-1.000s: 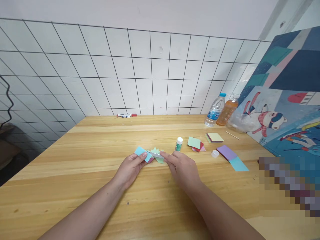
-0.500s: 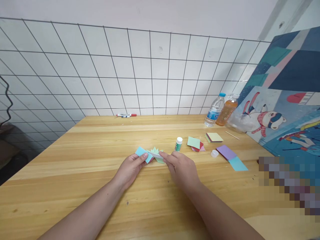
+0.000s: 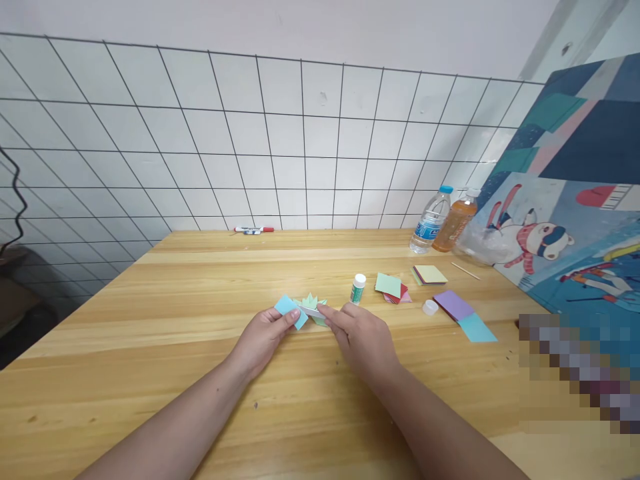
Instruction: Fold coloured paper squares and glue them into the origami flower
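Observation:
Between the thumb and fingers of my left hand (image 3: 264, 339) is a light blue piece of paper (image 3: 286, 305), tilted over the table. My right hand (image 3: 364, 337) is closed around a thin, pale, blade-like tool (image 3: 311, 311), whose far end meets the right edge of the blue paper. The handle is hidden in my fingers, so its exact kind does not show. Just behind the tool, light green folded paper with pointed tips (image 3: 310, 301) lies on the table, partly covered by my hands. A glue stick (image 3: 358, 288) with a white top stands beyond my right hand.
On the right are loose green and red papers (image 3: 389, 285), a yellow-topped paper stack (image 3: 430, 274), purple paper (image 3: 453, 306), blue paper (image 3: 477, 328), a clear cap (image 3: 430, 307) and a thin stick (image 3: 465, 271). Two bottles (image 3: 431, 223) stand behind; markers (image 3: 254, 230) lie by the wall.
My left hand and the blue paper have shifted slightly right, toward the tool, and the paper has turned a little. My right hand has barely moved.

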`<move>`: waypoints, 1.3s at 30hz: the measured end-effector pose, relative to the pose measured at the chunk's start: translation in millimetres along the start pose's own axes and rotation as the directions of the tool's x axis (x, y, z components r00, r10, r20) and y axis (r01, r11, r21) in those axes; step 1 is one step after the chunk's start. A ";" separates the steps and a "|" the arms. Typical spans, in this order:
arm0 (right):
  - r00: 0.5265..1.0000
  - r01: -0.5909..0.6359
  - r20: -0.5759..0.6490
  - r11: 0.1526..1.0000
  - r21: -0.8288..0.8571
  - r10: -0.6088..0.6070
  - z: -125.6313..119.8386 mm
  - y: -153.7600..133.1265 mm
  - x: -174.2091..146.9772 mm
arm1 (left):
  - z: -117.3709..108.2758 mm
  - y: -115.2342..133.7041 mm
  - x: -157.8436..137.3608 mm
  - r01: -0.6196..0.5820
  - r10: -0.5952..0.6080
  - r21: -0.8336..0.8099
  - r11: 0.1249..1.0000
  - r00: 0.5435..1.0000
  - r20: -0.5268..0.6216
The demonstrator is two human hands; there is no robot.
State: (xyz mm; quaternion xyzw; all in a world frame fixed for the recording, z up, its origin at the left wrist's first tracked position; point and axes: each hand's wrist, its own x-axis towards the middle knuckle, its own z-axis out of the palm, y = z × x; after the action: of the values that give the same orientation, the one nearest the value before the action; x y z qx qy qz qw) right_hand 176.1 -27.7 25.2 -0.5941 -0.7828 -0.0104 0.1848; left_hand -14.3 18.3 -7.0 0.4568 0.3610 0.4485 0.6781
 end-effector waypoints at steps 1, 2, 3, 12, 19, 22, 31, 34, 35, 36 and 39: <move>1.000 0.000 0.003 1.000 -0.001 0.000 -0.3 -0.3 -0.1 | 0.7 0.3 -0.2 -0.001 0.001 0.005 1.000 1.000 -0.004; 1.000 -0.002 0.002 1.000 -0.004 0.002 -0.6 -0.4 -0.1 | 1.2 0.6 -0.3 -0.003 0.003 0.003 1.000 1.000 -0.009; 1.000 -0.005 -0.001 1.000 -0.008 0.005 -0.8 -0.2 -0.2 | 1.7 0.9 -0.4 -0.005 0.005 -0.002 1.000 1.000 -0.012; 1.000 -0.015 -0.011 0.999 -0.043 0.015 -0.6 1.8 -0.2 | -0.2 0.2 0.5 0.007 -0.007 -0.097 0.995 1.000 0.001; 1.000 -0.014 -0.015 1.000 -0.013 0.014 -0.2 2.4 -0.1 | -3.1 2.4 1.9 -0.028 0.016 -0.225 0.974 0.998 -0.056; 1.000 -0.006 -0.014 1.000 0.003 0.006 0.4 2.6 -0.1 | -3.6 2.2 2.6 -0.013 0.003 -0.202 0.979 0.999 -0.053; 1.000 -0.002 -0.010 1.000 0.007 0.002 -0.1 1.8 -0.4 | -2.1 0.9 1.7 -0.013 0.011 -0.117 0.993 1.000 -0.018; 1.000 0.001 -0.012 1.000 0.006 -0.001 0.7 1.9 -0.7 | -1.5 1.1 1.3 -0.010 0.008 -0.112 0.994 1.000 -0.015; 1.000 0.002 -0.015 1.000 0.004 -0.002 1.1 2.1 -0.7 | -1.4 1.2 1.2 -0.011 0.009 -0.113 0.994 1.000 -0.017; 1.000 0.001 -0.020 1.000 0.000 -0.001 1.5 2.4 -0.7 | -1.3 1.5 1.2 -0.013 0.011 -0.116 0.993 1.000 -0.023; 0.999 -0.007 -0.041 1.000 -0.016 0.006 3.1 3.7 -0.4 | -1.0 2.6 1.6 -0.014 0.009 -0.128 0.992 0.999 -0.043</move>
State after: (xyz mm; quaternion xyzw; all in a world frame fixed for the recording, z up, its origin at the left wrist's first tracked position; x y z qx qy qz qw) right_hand 178.7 -26.3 21.4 -0.5978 -0.7768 -0.0284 0.1959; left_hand -15.4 20.6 -5.0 0.4047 0.3433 0.4843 0.6956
